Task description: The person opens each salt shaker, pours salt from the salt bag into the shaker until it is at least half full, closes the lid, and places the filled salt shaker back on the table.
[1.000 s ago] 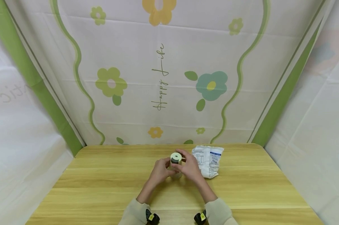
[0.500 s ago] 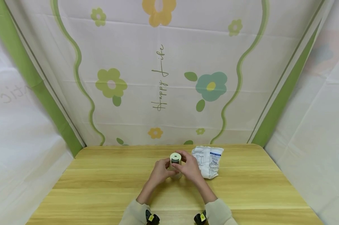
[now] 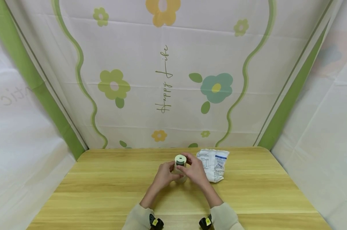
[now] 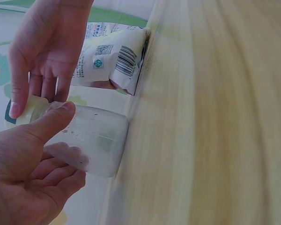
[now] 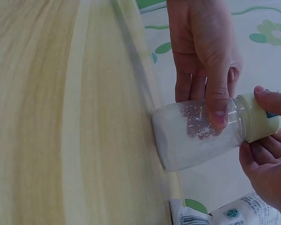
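Observation:
A clear bottle (image 5: 178,140) with a pale yellow lid (image 3: 180,158) stands upright on the wooden table. White powdery specks cling to the inside of its wall. My left hand (image 3: 163,175) grips the body just under the neck, thumb on the near side and fingers behind. Around the lid curl the thumb and fingers of my right hand (image 3: 195,171), higher up than the left. The lid bears a dark patch on the side facing me and a small dark mark on top. In the left wrist view, the lid (image 4: 25,110) is seated at the bottle's neck.
Close to the right of my right hand, a crumpled white packet (image 3: 215,166) with printed text lies on the table (image 3: 104,188). Its barcode faces the left wrist camera. A flowered white curtain (image 3: 138,95) hangs behind the table's far edge, with more fabric at both sides.
The lid's dark patch has shifted slightly to the right within my right fingers, now facing more to the front. The left hand keeps its hold on the bottle, and the packet stays put.

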The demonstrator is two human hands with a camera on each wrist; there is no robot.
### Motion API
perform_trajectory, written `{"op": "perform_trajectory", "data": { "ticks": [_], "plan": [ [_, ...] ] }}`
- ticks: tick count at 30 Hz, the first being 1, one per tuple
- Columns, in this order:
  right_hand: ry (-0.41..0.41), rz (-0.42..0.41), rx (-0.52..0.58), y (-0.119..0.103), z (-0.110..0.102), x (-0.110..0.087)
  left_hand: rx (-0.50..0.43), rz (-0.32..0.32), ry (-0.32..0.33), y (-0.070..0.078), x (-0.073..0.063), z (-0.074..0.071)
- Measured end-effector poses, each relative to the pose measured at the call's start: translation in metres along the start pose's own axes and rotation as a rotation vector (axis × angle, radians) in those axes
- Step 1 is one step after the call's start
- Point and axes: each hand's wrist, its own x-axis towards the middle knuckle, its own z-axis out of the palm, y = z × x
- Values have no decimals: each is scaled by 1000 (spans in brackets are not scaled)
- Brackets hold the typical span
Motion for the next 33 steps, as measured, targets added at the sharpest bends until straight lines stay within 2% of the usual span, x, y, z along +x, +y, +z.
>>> {"op": "perform_trajectory", "data": {
  "ticks": [10,17,33],
  "plan": [
    [6,-3,12,0,-6,-2,18,36,6,5,3,2],
    [8,2,-3,-2,-10,-3,39,17,7,7,4,5],
    [-40,22,23,-7,-17,-15,48,9,5,8,-1,1]
  ]
}}
